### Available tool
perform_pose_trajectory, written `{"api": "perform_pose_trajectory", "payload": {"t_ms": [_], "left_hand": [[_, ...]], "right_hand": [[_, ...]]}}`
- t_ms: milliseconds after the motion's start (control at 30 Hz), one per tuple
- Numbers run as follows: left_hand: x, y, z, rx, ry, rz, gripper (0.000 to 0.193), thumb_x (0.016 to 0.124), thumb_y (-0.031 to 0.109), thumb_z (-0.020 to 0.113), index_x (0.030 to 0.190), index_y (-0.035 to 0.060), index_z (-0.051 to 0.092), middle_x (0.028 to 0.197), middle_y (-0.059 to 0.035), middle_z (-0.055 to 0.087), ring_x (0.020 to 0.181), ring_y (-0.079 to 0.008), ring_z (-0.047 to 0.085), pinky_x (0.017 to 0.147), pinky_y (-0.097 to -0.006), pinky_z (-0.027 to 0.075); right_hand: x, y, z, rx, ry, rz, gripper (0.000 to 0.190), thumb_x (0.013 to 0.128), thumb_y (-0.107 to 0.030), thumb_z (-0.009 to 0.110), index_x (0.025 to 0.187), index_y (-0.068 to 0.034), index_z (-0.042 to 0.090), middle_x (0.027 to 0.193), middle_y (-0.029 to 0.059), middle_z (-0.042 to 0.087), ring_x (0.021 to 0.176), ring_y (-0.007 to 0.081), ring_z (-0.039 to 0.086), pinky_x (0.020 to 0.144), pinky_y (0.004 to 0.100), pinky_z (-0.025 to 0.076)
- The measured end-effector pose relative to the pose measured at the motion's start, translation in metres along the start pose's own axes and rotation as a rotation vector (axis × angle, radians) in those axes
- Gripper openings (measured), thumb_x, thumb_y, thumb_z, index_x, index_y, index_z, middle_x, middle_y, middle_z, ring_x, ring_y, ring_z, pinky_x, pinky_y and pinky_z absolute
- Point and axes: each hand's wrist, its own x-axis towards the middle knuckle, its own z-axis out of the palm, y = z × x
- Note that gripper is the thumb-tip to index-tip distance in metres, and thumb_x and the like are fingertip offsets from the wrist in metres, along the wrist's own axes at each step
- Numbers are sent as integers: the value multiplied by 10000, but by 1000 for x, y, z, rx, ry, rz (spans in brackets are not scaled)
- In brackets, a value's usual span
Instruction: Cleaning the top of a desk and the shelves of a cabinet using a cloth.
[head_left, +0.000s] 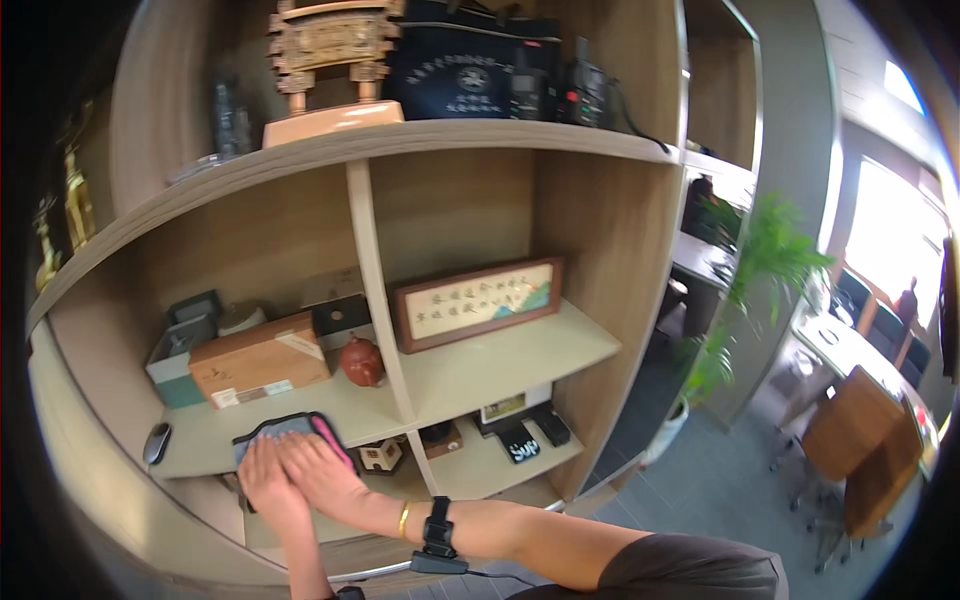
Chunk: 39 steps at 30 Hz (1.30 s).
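A grey cloth (289, 429) with black edging and a pink stripe lies on the front of the left middle shelf (375, 420). My left hand (268, 476) holds it down, fingers spread over its near part. Beside it, partly overlapping, my right hand (322, 466) presses on the same cloth; the thumbs are hidden. Behind the cloth is a brown cardboard box (259, 360), with a reddish-brown clay teapot (363, 361) to its right. A computer mouse (157, 443) sits at the shelf's left end.
An upright divider (379, 285) separates this bay from one with a framed calligraphy panel (480, 304). Below stand a small house model (381, 456) and a black box (520, 442). Overhead, the upper shelf (465, 135) bears a carved ornament (334, 45) and handheld radios (585, 86).
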Motion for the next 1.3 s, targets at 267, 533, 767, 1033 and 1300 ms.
{"api": "perform_pose_trajectory", "payload": {"t_ms": [267, 533, 767, 1033, 1300], "left_hand": [[4, 63, -5, 10, 4, -43, 337, 863, 118, 591, 1140, -36, 707, 1229, -175, 713, 1190, -342, 640, 1051, -480, 452], [13, 58, -11, -86, -12, 29, 356, 863, 130, 580, 1150, -34, 712, 1214, -190, 718, 1176, -337, 657, 1040, -467, 463], [9, 4, -18, -163, -51, 133, 377, 842, 139, 590, 1158, -37, 696, 1228, -180, 713, 1185, -327, 651, 1025, -452, 476], [17, -95, -33, -197, -29, 126, 364, 821, 106, 596, 1133, -55, 694, 1210, -197, 708, 1162, -335, 652, 1010, -452, 487], [18, -134, -28, -177, -77, 141, 355, 853, 121, 601, 1155, -33, 706, 1230, -175, 714, 1173, -326, 661, 1018, -452, 489]], "right_hand": [[-31, 43, -21, 0, 70, -43, 630, 866, -218, 569, 1414, 76, 471, 1433, 209, 532, 1389, 335, 458, 1177, 463, 304], [-28, 41, -18, 22, 154, 5, 642, 819, -247, 628, 1363, 64, 490, 1387, 210, 544, 1347, 346, 486, 1151, 498, 316], [-4, -1, -8, -73, 151, 82, 640, 801, -257, 645, 1332, 70, 501, 1353, 219, 550, 1296, 364, 502, 1120, 519, 330], [58, -81, 26, -59, 114, 124, 586, 869, -239, 557, 1364, 70, 499, 1394, 220, 532, 1350, 354, 462, 1154, 506, 306], [81, -104, 45, -46, 105, 120, 583, 886, -232, 543, 1385, 66, 488, 1405, 214, 531, 1369, 350, 453, 1173, 494, 295]]}}
